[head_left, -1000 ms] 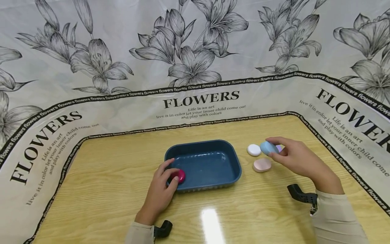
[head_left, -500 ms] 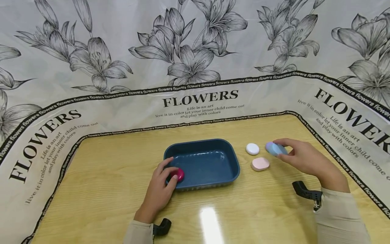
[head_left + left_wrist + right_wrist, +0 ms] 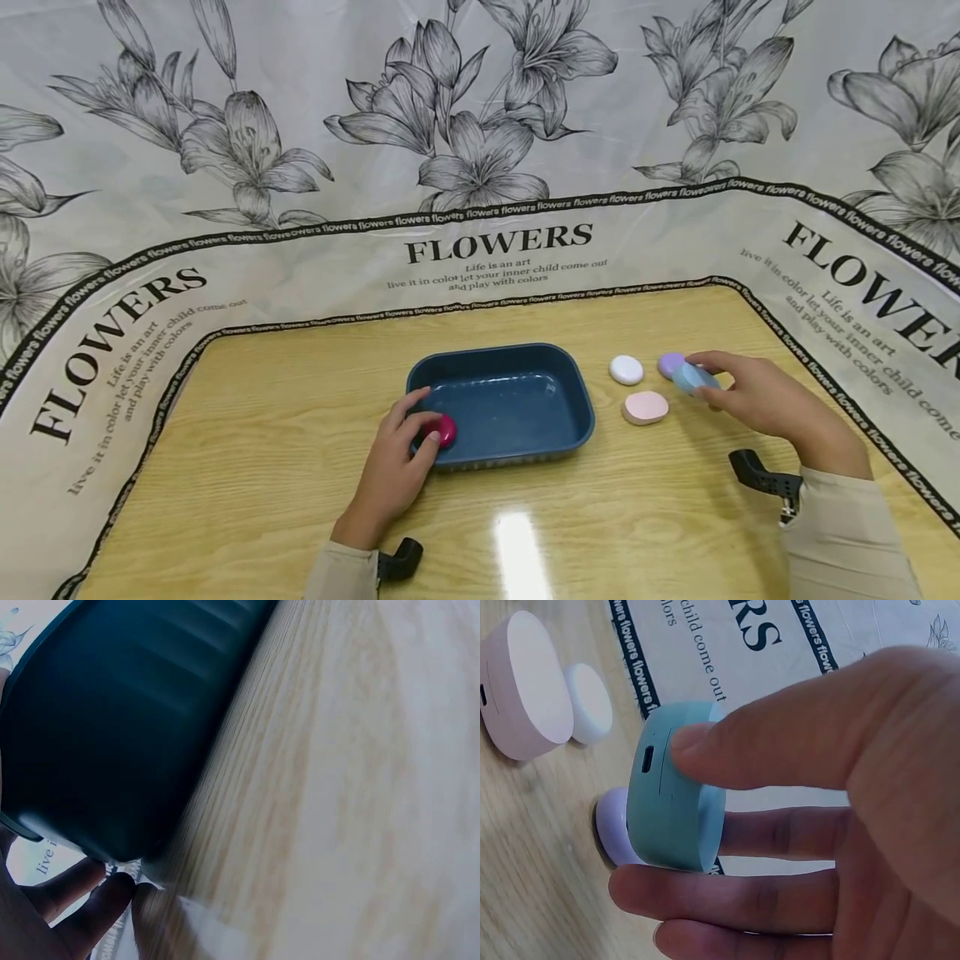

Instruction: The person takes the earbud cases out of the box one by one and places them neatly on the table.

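Note:
My right hand (image 3: 765, 396) pinches a light blue earbud case (image 3: 693, 378) between thumb and fingers, at the right of the table. In the right wrist view the blue case (image 3: 671, 787) is on its side, its small charging port showing. A round lilac case (image 3: 671, 365) lies right beside it, partly covered. Just left are a white round case (image 3: 626, 369) and a pale pink oval case (image 3: 646, 407). My left hand (image 3: 393, 454) is at the left end of a dark blue tray (image 3: 555, 450), thumb and forefinger on a magenta round case (image 3: 446, 430).
Wood-grain table (image 3: 262, 433) lies under everything. A white flower-print cloth (image 3: 480, 250) stands along the back and both sides. In the left wrist view the tray's outer wall (image 3: 135, 712) fills the upper left.
My right hand has moved right with the light blue case, away from the white one, and more of the lilac case shows. My left hand has stayed in place.

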`<state>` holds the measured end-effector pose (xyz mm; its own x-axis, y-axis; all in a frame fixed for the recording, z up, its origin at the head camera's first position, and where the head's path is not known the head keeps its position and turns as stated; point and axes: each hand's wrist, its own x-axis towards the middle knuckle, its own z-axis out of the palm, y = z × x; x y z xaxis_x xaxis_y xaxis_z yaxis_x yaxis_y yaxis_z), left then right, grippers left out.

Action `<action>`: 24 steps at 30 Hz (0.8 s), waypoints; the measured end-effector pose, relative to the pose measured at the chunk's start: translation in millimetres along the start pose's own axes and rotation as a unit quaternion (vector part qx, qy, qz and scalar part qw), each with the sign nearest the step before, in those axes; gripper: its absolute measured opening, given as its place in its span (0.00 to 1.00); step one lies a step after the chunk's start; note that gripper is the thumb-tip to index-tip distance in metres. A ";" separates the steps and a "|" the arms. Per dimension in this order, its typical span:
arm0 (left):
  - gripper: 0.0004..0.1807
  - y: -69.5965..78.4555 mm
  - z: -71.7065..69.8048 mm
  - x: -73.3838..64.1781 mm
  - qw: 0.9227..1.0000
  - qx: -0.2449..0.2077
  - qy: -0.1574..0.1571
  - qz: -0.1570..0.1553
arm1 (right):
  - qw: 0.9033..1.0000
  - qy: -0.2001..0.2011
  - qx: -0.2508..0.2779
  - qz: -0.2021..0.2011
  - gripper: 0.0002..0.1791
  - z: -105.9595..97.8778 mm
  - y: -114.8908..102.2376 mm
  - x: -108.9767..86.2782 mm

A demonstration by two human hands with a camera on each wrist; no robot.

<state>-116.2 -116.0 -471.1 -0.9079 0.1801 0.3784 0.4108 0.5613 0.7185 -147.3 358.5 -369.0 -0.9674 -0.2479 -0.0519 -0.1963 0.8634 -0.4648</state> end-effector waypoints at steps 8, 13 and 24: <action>0.11 -0.3 -1.0 0.3 1.000 0.004 0.000 0.000 | 1.000 -0.018 0.007 -0.006 0.28 3.8 5.8 1.0; 0.11 0.2 -0.1 1.4 1.000 0.005 -0.004 -0.003 | 1.000 -0.012 0.002 -0.007 0.27 3.2 10.2 0.3; 0.11 2.4 -1.2 1.1 1.000 0.003 -0.007 -0.009 | 0.999 0.002 -0.033 -0.021 0.26 6.4 20.9 2.9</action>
<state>-116.2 -115.4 -468.2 -0.9165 0.1812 0.3568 0.3935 0.5692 0.7219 -153.2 373.0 -384.6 -0.9586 -0.2831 -0.0301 -0.2471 0.8796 -0.4064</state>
